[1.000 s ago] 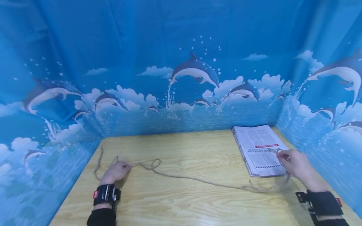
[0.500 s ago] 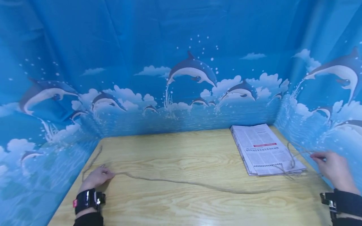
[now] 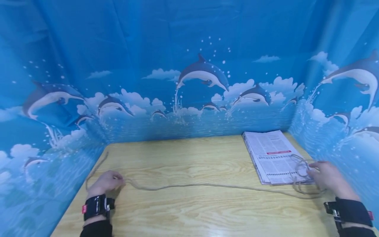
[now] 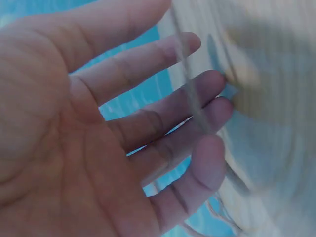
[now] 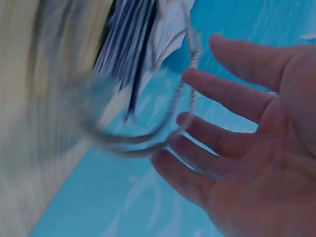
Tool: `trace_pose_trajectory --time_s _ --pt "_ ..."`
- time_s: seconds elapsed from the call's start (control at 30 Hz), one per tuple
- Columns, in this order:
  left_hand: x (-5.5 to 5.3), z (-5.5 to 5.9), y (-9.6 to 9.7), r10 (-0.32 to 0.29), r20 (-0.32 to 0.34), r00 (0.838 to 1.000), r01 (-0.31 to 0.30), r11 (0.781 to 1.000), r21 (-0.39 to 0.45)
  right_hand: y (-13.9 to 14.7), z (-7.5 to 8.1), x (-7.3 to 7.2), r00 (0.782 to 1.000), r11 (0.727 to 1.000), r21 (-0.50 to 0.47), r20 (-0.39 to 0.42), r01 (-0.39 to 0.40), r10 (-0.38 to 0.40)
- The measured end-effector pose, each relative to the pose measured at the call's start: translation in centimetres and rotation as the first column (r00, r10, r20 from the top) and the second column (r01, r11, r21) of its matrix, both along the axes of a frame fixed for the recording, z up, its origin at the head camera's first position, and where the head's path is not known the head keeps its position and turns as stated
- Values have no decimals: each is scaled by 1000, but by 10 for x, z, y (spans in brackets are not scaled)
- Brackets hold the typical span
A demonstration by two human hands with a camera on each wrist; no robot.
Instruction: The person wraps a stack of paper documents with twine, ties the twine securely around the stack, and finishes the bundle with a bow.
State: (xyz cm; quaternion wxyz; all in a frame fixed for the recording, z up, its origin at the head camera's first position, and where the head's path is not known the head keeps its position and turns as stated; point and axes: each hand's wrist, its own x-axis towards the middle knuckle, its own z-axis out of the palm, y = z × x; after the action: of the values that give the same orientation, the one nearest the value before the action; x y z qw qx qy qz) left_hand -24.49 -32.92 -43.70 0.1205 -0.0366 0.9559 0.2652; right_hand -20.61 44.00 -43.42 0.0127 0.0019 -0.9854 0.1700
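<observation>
A thin brown twine rope (image 3: 213,185) stretches across the wooden table between the two hands. My left hand (image 3: 107,181) is at its left part, fingers spread and relaxed; in the left wrist view the rope (image 4: 194,101) passes across the fingertips without being pinched. Another length of rope bends toward the table's left edge. My right hand (image 3: 325,176) is beside the newspaper stack (image 3: 270,144). Its thumb and index fingertips stand apart in the right wrist view, while loops of rope (image 5: 133,149), blurred, hang at the fingertips. Some loops overlie the papers.
The light wooden table (image 3: 189,214) has its back edge against a blue dolphin-printed curtain (image 3: 189,121), which also encloses both sides. The newspaper stack occupies the back right corner. Black straps with cameras (image 3: 99,205) are on both wrists.
The rope's small loop near the left hand has straightened. My right hand went outward to the right, then came back left and lower. My left hand went left, then slightly back right.
</observation>
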Motion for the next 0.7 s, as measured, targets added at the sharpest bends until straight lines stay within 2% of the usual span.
trace_pose_trajectory --time_s 0.07,0.23,0.37,0.47,0.57,0.63,0.7 --pt "-1 0 10 -16 -7 1000 16 1000 -5 -11 -1 -1 998 999 6 -45 -38 38" --pt "-6 -4 37 -68 -55 996 66 997 -25 -48 -4 -8 983 987 -4 -90 -161 160" --pt "-12 -8 57 -114 -81 990 112 993 -32 -71 -11 -12 965 965 -43 -53 -259 257" --pt "-14 -9 70 -158 -80 984 155 987 -43 -80 -17 -13 962 961 -51 -27 -273 271" --pt "-12 -7 78 -191 -44 981 188 981 -52 -84 -21 -12 962 961 -35 -8 -274 274" --pt "-11 -6 79 -192 -17 981 191 981 -44 -90 -20 -11 946 946 -31 -31 -324 323" --pt "-10 -5 79 -195 -1 981 195 980 -39 -98 -19 -9 916 916 -44 -56 -400 397"
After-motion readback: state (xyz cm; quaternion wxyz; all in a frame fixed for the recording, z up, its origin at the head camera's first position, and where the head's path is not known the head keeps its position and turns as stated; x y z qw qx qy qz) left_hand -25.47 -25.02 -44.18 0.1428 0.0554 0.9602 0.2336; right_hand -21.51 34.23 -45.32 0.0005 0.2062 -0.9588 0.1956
